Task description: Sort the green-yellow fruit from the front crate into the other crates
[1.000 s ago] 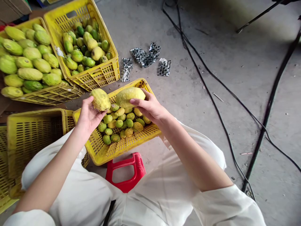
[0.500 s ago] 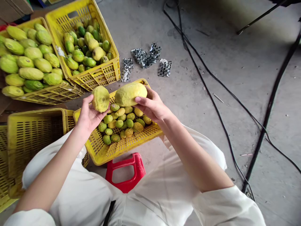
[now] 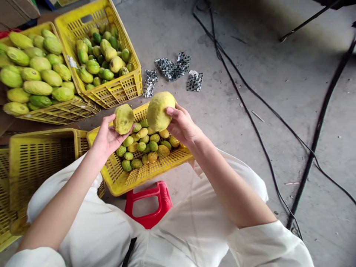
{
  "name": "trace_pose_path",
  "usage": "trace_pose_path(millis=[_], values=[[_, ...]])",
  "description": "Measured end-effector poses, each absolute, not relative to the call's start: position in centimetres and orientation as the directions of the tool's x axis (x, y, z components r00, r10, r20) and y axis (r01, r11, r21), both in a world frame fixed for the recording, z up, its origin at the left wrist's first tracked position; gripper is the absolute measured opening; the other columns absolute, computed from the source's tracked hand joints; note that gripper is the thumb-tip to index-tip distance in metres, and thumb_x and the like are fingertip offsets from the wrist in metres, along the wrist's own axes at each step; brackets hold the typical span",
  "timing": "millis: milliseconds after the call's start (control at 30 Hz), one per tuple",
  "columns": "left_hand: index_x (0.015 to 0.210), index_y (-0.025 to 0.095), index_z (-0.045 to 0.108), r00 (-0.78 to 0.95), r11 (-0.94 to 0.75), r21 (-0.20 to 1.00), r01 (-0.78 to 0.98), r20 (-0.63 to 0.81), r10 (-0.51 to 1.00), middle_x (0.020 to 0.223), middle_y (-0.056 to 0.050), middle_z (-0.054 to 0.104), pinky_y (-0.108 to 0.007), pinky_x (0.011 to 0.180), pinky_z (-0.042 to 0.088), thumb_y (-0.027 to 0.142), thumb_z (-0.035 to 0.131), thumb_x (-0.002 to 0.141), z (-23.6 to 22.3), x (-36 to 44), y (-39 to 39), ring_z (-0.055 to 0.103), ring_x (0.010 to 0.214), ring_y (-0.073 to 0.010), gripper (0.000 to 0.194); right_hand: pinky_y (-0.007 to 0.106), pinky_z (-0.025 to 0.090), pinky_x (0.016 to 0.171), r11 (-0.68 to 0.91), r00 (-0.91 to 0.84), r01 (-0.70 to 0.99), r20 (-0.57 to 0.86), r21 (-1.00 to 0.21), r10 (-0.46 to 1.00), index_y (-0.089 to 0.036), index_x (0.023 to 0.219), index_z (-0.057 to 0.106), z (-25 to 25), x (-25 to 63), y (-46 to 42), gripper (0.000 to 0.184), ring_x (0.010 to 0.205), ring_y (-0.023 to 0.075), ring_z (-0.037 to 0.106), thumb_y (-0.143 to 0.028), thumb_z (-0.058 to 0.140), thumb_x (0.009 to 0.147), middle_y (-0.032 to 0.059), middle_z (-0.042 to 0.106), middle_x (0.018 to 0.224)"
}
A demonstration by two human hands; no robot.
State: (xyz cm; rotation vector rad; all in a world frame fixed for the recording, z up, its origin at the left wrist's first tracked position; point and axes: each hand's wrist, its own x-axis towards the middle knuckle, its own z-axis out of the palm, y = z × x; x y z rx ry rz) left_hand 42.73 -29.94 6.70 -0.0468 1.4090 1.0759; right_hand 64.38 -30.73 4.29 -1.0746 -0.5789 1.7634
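Observation:
My left hand (image 3: 107, 137) holds a yellow-green lemon (image 3: 124, 119) with brownish blotches, thumb on one side and fingers beneath. A bigger, smoother yellow lemon (image 3: 160, 111) is gripped in my right hand (image 3: 182, 126), its long axis close to upright. The two fruits are side by side with a small gap between them. Below both hands stands a shallow-looking yellow crate (image 3: 122, 185), tilted in view, with several small green and yellow lemons (image 3: 152, 145) on its bottom. My right forearm and hand cover part of its far right side.
Two yellow crates at upper left hold heaped larger lemons (image 3: 40, 63) and mixed green ones (image 3: 93, 66). More yellow crates (image 3: 41, 163) stand by my left knee. A red stool (image 3: 148, 215) is between my legs. Foil packets (image 3: 174, 68) and black cables (image 3: 247, 100) lie on the floor.
The lemon in my right hand has turned from lying lengthwise to nearly upright. In my left hand the blotched lemon has been rotated and has shifted slightly right.

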Motion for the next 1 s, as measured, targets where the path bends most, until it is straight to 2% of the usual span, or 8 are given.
trace_pose_path(millis=[133, 300, 433, 633, 700, 867, 1000], values=[[0.122, 0.027, 0.071, -0.19, 0.563, 0.541, -0.625, -0.804, 0.563, 0.111, -0.012, 0.081, -0.031, 0.081, 0.069, 0.027, 0.069, 0.1, 6.5, 42.5, -29.9, 0.078, 0.11, -0.0261, 0.022, 0.045, 0.069, 0.117, -0.419, -0.162, -0.482, -0.392, -0.769, 0.906, -0.03, 0.108, 0.069, 4.2, 64.4, -30.6, 0.056, 0.148, 0.0362, 0.073, -0.057, 0.101, 0.07, 0.0067, 0.086, 0.122], [0.125, 0.03, 0.071, -0.18, 0.558, 0.549, -0.622, -0.795, 0.58, 0.111, -0.011, 0.081, -0.034, 0.078, 0.07, 0.025, 0.074, 0.094, 5.8, 42.1, -30.1, 0.078, 0.107, -0.0271, 0.032, 0.044, 0.07, 0.114, -0.423, -0.136, -0.444, -0.407, -0.79, 0.903, -0.03, 0.114, 0.074, 3.7, 64.3, -30.7, 0.052, 0.144, 0.0324, 0.076, -0.062, 0.094, 0.078, 0.0031, 0.087, 0.123], [0.12, 0.03, 0.072, -0.205, 0.551, 0.584, -0.596, -0.774, 0.599, 0.111, -0.009, 0.08, -0.036, 0.087, 0.069, 0.029, 0.083, 0.093, 5.3, 42.1, -30.3, 0.077, 0.112, -0.0281, 0.029, 0.045, 0.07, 0.114, -0.441, -0.157, -0.452, -0.417, -0.775, 0.895, -0.029, 0.111, 0.075, 3.9, 64.1, -30.7, 0.051, 0.141, 0.0341, 0.078, -0.066, 0.09, 0.08, 0.0041, 0.087, 0.119], [0.114, 0.029, 0.071, -0.222, 0.557, 0.619, -0.553, -0.754, 0.618, 0.109, -0.005, 0.08, -0.035, 0.096, 0.064, 0.025, 0.088, 0.091, 5.0, 42.1, -30.5, 0.073, 0.111, -0.0259, 0.028, 0.048, 0.068, 0.118, -0.46, -0.17, -0.437, -0.432, -0.773, 0.886, -0.027, 0.103, 0.072, 3.9, 64.2, -30.6, 0.057, 0.142, 0.0359, 0.077, -0.066, 0.097, 0.071, 0.0071, 0.087, 0.118], [0.113, 0.028, 0.071, -0.228, 0.565, 0.609, -0.556, -0.766, 0.602, 0.104, -0.004, 0.078, -0.035, 0.093, 0.063, 0.027, 0.087, 0.093, 4.9, 42.1, -30.5, 0.071, 0.105, -0.0248, 0.026, 0.049, 0.07, 0.115, -0.481, -0.164, -0.425, -0.457, -0.767, 0.874, -0.027, 0.103, 0.071, 3.7, 64.2, -30.5, 0.056, 0.141, 0.0363, 0.078, -0.067, 0.096, 0.072, 0.0078, 0.087, 0.117], [0.107, 0.023, 0.071, -0.226, 0.604, 0.559, -0.568, -0.812, 0.539, 0.099, -0.006, 0.075, -0.027, 0.071, 0.059, 0.027, 0.075, 0.101, 5.2, 41.9, -30.2, 0.066, 0.083, -0.0185, 0.009, 0.047, 0.072, 0.11, -0.518, -0.148, -0.419, -0.507, -0.745, 0.849, -0.026, 0.111, 0.071, 3.4, 64.2, -30.7, 0.053, 0.139, 0.0355, 0.079, -0.062, 0.093, 0.08, 0.0076, 0.086, 0.115], [0.105, 0.021, 0.072, -0.257, 0.565, 0.585, -0.581, -0.791, 0.555, 0.102, -0.007, 0.078, -0.028, 0.075, 0.064, 0.017, 0.077, 0.096, 5.3, 41.8, -30.0, 0.073, 0.086, -0.0194, 0.01, 0.048, 0.072, 0.109, -0.529, -0.116, -0.416, -0.533, -0.74, 0.838, -0.027, 0.109, 0.067, 3.3, 64.3, -30.7, 0.061, 0.132, 0.0356, 0.08, -0.06, 0.102, 0.072, 0.007, 0.084, 0.11]])
